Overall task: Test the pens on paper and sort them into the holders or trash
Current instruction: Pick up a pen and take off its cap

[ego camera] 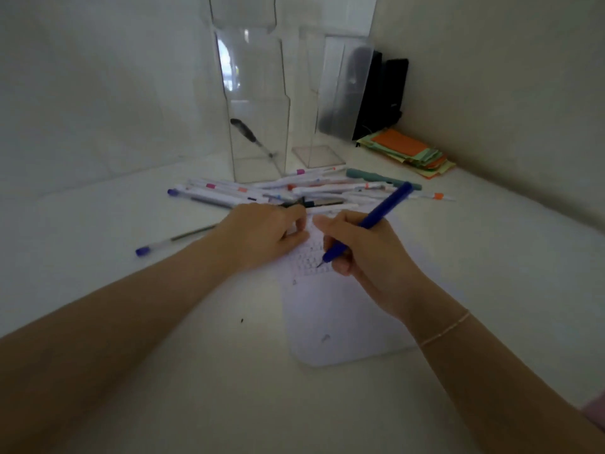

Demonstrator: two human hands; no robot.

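Note:
My right hand point(370, 257) grips a blue pen point(379, 213) in a writing hold, its tip touching the white paper point(337, 316) among rows of small test marks. My left hand point(262, 235) rests on the paper's far edge with fingers curled; whether it holds something I cannot tell. Beyond both hands lies a pile of mostly white pens point(294, 191). Two clear acrylic holders stand behind: the left holder point(258, 126) contains one dark pen point(250, 136), the right holder point(320, 126) looks empty.
A clear pen with a purple cap point(170, 240) lies alone on the table at the left. A stack of orange and green sticky notes point(409, 152) sits at the back right beside a dark object point(383, 93) against the wall.

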